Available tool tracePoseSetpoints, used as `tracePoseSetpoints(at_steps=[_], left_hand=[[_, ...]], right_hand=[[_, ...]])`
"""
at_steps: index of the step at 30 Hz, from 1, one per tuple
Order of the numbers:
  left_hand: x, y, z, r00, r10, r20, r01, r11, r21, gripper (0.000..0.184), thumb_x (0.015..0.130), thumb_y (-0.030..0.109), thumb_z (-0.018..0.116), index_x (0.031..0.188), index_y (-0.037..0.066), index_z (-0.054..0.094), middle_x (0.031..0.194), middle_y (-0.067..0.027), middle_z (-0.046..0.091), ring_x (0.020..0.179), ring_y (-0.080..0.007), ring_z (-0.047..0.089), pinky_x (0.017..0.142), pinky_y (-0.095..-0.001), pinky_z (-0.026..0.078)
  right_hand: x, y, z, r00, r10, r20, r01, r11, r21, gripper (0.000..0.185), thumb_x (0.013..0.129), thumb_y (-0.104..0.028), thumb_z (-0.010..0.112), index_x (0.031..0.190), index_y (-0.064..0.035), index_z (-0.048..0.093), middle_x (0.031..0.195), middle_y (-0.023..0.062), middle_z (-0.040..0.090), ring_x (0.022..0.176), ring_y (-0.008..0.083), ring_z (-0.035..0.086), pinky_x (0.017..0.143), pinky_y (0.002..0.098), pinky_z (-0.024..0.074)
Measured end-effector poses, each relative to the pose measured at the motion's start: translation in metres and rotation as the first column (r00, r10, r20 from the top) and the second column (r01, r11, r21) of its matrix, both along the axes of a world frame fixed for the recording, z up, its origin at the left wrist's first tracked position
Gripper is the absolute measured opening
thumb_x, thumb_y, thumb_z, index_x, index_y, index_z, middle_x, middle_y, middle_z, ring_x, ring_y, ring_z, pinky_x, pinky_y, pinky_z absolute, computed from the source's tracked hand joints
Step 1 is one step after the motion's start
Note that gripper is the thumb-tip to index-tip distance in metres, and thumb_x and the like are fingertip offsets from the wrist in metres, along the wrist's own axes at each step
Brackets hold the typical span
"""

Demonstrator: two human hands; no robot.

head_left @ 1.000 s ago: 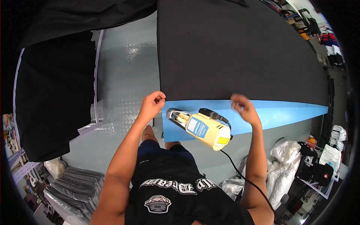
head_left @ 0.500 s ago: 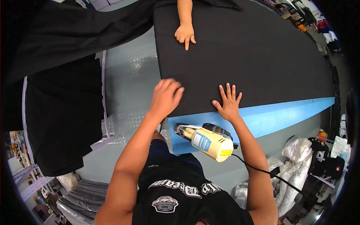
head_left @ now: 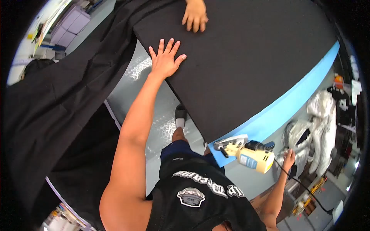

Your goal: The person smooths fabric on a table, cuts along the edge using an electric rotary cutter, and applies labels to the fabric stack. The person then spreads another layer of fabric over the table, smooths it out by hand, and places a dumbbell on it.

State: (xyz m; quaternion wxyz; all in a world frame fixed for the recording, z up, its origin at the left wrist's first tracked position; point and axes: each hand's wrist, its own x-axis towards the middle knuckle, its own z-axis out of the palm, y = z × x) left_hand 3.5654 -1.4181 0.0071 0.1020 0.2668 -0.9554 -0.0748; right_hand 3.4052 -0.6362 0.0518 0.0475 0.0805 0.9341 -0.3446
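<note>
My left hand [head_left: 165,62] lies flat with fingers spread on the black fabric [head_left: 235,73], close to its left edge. Beyond the table's front edge is my right hand [head_left: 288,158], low at the right; its fingers look bent, but their grip is unclear. A cream electric cloth cutter [head_left: 256,158] with a blue label rests on the blue sheet [head_left: 266,122] at the near corner. Its black cord [head_left: 304,186] runs past my right wrist. Another person's hand [head_left: 195,16] hangs over the fabric at the top, fingers pointing down.
More black fabric [head_left: 73,84] drapes in folds at the left, by a grey floor [head_left: 135,94]. Plastic-wrapped bundles [head_left: 320,131] stand at the right. A foot in a dark slipper [head_left: 180,112] shows beside the table edge.
My left hand has moved up the fabric and spread flat. My right hand has left the fabric and swung down right, past the cutter. The view has turned; the other person's pointing finger is no longer singled out.
</note>
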Motion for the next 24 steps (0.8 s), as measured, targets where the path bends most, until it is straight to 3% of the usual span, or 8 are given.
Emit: tracePoseSetpoints(at_steps=[2,4,7,9,12,14,20,24], left_hand=[[0.0,-0.002,0.0,0.998,0.008,0.06,-0.008,1.0,0.005,0.073,0.099,0.066,0.041,0.156,0.022,0.037,0.165,-0.0068,0.028,0.154,-0.0359,0.015,0.116,-0.0716,0.006],[0.005,-0.003,0.0,1.0,-0.013,-0.004,0.013,1.0,0.003,0.073,0.098,0.066,0.042,0.155,0.02,0.039,0.164,-0.0076,0.03,0.153,-0.0372,0.019,0.115,-0.0736,0.008],[0.016,-0.002,-0.002,0.997,0.067,-0.038,-0.064,0.994,0.084,0.078,0.097,0.065,0.045,0.156,0.015,0.036,0.164,-0.0125,0.028,0.154,-0.0366,0.017,0.112,-0.0767,0.008],[0.019,-0.005,-0.001,0.994,0.111,0.02,-0.113,0.985,0.129,0.083,0.097,0.067,0.045,0.157,0.012,0.032,0.166,-0.0144,0.022,0.155,-0.0353,0.01,0.112,-0.0774,0.007],[0.014,-0.009,0.021,0.982,0.079,0.169,-0.101,0.987,0.128,0.083,0.096,0.066,0.046,0.157,0.011,0.032,0.165,-0.0154,0.024,0.154,-0.0357,0.014,0.109,-0.0802,0.014],[0.014,-0.018,0.046,0.984,0.054,0.171,-0.079,0.987,0.139,0.078,0.096,0.063,0.05,0.151,0.009,0.04,0.159,-0.0162,0.034,0.15,-0.0369,0.024,0.108,-0.0785,0.02],[0.009,-0.049,0.067,0.981,-0.133,-0.139,0.143,0.988,0.065,0.065,0.095,0.052,0.06,0.142,0.008,0.052,0.15,-0.0171,0.045,0.145,-0.0381,0.033,0.11,-0.0714,0.025],[-0.025,-0.088,0.067,0.912,-0.354,-0.209,0.355,0.934,-0.033,0.058,0.096,0.047,0.061,0.14,0.009,0.054,0.147,-0.0172,0.047,0.143,-0.0392,0.035,0.111,-0.0675,0.027]], right_hand=[[0.087,0.069,-0.027,0.995,0.088,0.037,-0.094,0.979,0.182,0.032,0.104,-0.033,0.056,0.104,-0.002,0.065,0.081,0.002,0.062,0.067,0.0089,0.055,0.056,0.0252,0.0444],[0.198,0.11,-0.064,0.953,-0.149,0.265,0.109,0.981,0.159,0.022,0.1,-0.03,0.06,0.098,-0.0081,0.065,0.067,-0.0002,0.056,0.046,0.0102,0.045,0.04,0.0242,0.0345],[0.344,0.102,-0.073,0.632,0.233,0.739,-0.326,0.945,-0.02,0.026,0.091,-0.03,0.071,0.094,-0.0036,0.07,0.074,0.0031,0.068,0.065,0.0151,0.063,0.063,0.033,0.0516],[0.349,-0.072,0.025,0.293,-0.009,0.956,-0.303,0.947,0.102,0.025,0.087,-0.027,0.077,0.095,-0.0035,0.074,0.087,0.0076,0.074,0.079,0.0143,0.067,0.071,0.0351,0.0527],[0.399,-0.069,-0.03,0.325,0.561,0.762,-0.419,0.807,-0.415,0.029,0.087,-0.022,0.07,0.106,-0.0007,0.073,0.09,0.0118,0.075,0.083,0.0188,0.066,0.076,0.0376,0.0513],[0.338,-0.186,0.041,0.315,0.419,0.851,-0.461,0.852,-0.249,0.029,0.091,-0.026,0.067,0.106,-0.0013,0.072,0.087,0.0165,0.074,0.08,0.0218,0.068,0.075,0.0393,0.0518],[0.258,-0.379,0.126,0.579,0.67,0.464,-0.634,0.728,-0.261,0.033,0.097,-0.029,0.063,0.118,-0.0035,0.067,0.097,0.0202,0.072,0.086,0.0362,0.069,0.079,0.042,0.0544],[0.222,-0.473,0.095,0.818,0.516,-0.253,-0.539,0.842,-0.024,0.047,0.096,-0.033,0.064,0.135,-0.0074,0.06,0.141,0.0205,0.056,0.133,0.0423,0.049,0.111,0.0494,0.0364]])
